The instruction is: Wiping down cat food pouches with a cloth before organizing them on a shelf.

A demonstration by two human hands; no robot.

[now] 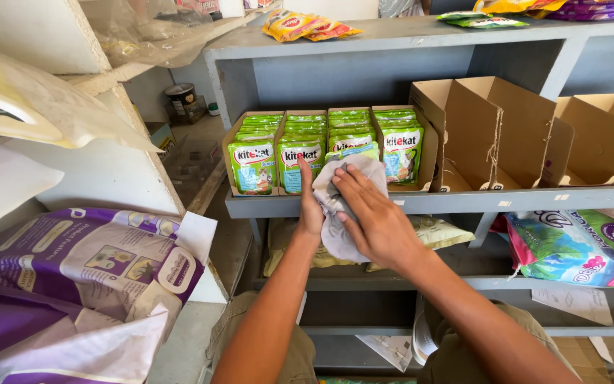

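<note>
Head view: both hands meet in front of a grey shelf (392, 201). The left hand (311, 206) holds a green pouch (355, 151) from behind, its fingers wrapped around the pouch's left edge and mostly hidden. The right hand (372, 217) presses a grey cloth (339, 224) flat against the pouch's front, fingers together and stretched across the cloth. Only the pouch's top edge shows above the cloth; the rest is covered.

Just behind the hands, on the shelf, stands an open cardboard tray (232, 160) with 4 rows of green pouches (252, 165) standing upright, faces forward. The held pouch sits in front of the 3rd row. To the right of the tray stand empty cardboard boxes (513, 135), open at the front.

On the top shelf lie yellow pouches (305, 27) and, further right, green and purple packs. On the shelf below, at right, lies a colourful bag (577, 245). At lower left, a purple sack (87, 263) rests on a white shelf.
</note>
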